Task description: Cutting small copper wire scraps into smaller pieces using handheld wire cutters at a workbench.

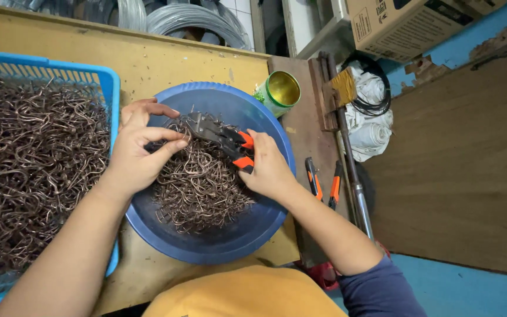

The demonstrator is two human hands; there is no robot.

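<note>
You grip dull grey metal pliers (215, 134) with glossy orange plastic handles over coppery wire hooks (198, 185) in a smooth blue plastic bowl (265, 220); the wooden bench (165, 64) looks scuffed and matt.

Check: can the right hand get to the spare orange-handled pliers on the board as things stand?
Probably yes. The spare pliers lie uncovered just beside the right hand, nothing between them, but that hand already grips pliers over the blue bowl.
</note>
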